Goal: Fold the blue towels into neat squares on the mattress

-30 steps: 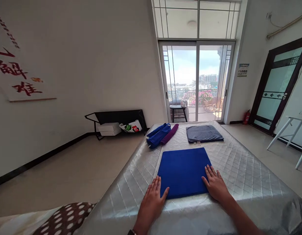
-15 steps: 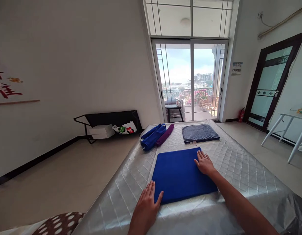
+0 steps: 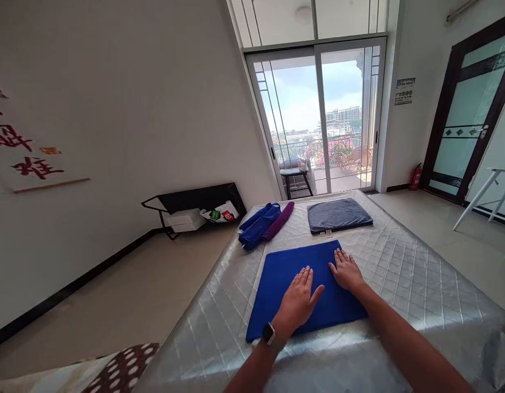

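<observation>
A flat blue folded cloth (image 3: 272,292) lies on the silvery quilted mattress (image 3: 203,327). Over the middle of this cloth is my left hand (image 3: 298,299), fingers stretched out and thumb apart, with a dark watch (image 3: 268,333) on its wrist. My right hand (image 3: 345,271) rests flat along the cloth's right edge, its fingers straight. Neither hand grips anything. Behind the cloth lies a grey-blue folded towel (image 3: 338,214) with small white tags at its near edge. To its left are a rolled blue garment (image 3: 258,226) and a purple roll (image 3: 279,221), side by side.
A black metal rack (image 3: 198,199) with a white box (image 3: 184,220) stands against the left wall. Beyond the mattress is a sliding glass door (image 3: 293,114). On the right are a white-legged table (image 3: 477,199) and a fire extinguisher (image 3: 415,177). A brown dotted cloth (image 3: 127,368) shows at lower left.
My left hand has moved from the blue cloth's left edge rightward to over its middle. The right hand stays at the right edge. The view has shifted slightly.
</observation>
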`<act>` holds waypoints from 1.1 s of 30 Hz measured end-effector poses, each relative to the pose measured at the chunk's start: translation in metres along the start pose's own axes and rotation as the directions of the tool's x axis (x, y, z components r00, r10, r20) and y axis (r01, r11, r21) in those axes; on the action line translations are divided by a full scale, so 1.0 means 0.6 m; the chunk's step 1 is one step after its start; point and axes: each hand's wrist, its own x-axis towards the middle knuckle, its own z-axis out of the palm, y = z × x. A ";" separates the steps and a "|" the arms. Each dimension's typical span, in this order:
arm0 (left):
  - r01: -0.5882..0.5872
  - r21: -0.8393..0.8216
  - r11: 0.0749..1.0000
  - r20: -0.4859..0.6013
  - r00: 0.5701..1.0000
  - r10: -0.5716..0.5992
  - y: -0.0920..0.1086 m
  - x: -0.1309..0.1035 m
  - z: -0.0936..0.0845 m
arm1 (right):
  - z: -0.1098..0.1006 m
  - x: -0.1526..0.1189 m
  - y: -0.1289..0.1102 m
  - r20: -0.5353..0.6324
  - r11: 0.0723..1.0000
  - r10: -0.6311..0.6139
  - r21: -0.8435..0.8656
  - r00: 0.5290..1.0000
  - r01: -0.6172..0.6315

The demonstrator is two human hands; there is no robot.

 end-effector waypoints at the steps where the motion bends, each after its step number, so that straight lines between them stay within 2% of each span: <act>1: -0.035 -0.012 0.999 0.010 0.999 0.035 0.019 0.033 0.004 | -0.001 -0.001 0.000 -0.006 1.000 -0.006 -0.007 1.000 0.006; 4: -0.109 -0.034 0.993 0.021 0.994 0.109 0.049 0.107 0.030 | -0.001 -0.004 0.002 -0.018 0.999 -0.033 -0.037 0.999 0.032; 6: -0.117 -0.051 0.992 0.035 0.992 0.119 0.044 0.130 0.051 | 0.000 -0.005 0.003 -0.021 0.998 -0.043 -0.047 0.999 0.042; 8: -0.112 -0.064 0.992 0.048 0.992 0.116 0.021 0.133 0.068 | 0.000 -0.005 0.002 -0.026 0.999 -0.039 -0.039 0.999 0.038; 11: -0.062 -0.046 0.997 0.058 0.996 0.065 -0.042 0.116 0.075 | -0.003 -0.004 -0.001 -0.023 0.999 -0.019 -0.026 1.000 0.019; 17: 0.206 0.043 0.978 0.063 0.976 -0.209 -0.203 0.058 0.053 | -0.005 -0.002 0.001 0.022 1.000 0.001 -0.030 1.000 0.000; 20: 0.273 0.018 0.962 0.005 0.962 -0.273 -0.249 0.039 0.055 | -0.003 0.000 0.003 0.016 0.999 0.006 -0.052 1.000 -0.006; 23: 0.283 -0.018 0.959 -0.008 0.959 -0.283 -0.260 0.035 0.063 | -0.006 -0.003 0.002 0.018 0.996 0.009 -0.086 1.000 -0.007; 28: 0.294 -0.062 0.954 0.000 0.956 -0.294 -0.253 0.041 0.065 | -0.032 -0.005 -0.002 -0.009 0.989 -0.017 -0.145 1.000 0.016; 31: 0.307 -0.089 0.947 0.009 0.951 -0.308 -0.251 0.041 0.063 | -0.051 0.016 -0.009 -0.033 0.991 -0.055 -0.121 0.998 0.051; 33: 0.309 -0.079 0.948 0.022 0.951 -0.308 -0.250 0.040 0.062 | -0.056 0.039 -0.016 -0.010 0.993 -0.065 -0.097 0.998 0.063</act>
